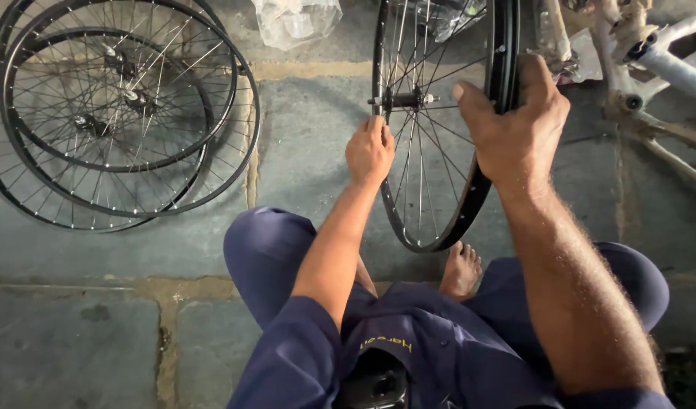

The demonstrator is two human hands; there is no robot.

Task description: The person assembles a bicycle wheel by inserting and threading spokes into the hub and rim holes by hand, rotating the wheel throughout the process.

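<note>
A black spoked bicycle wheel (431, 204) stands upright in front of me, its lower rim near my bare foot (460, 270). My right hand (514, 129) grips the wheel's right rim near the top, thumb spread toward the hub (402, 99). My left hand (369, 149) is closed on the wheel's left rim, just below the axle. I sit low with knees apart in dark blue trousers.
A stack of several black spoked wheels (113, 113) lies flat on the stone floor at the left. Crumpled clear plastic (295, 21) lies at the top. A pale bicycle frame (666, 68) lies at the upper right.
</note>
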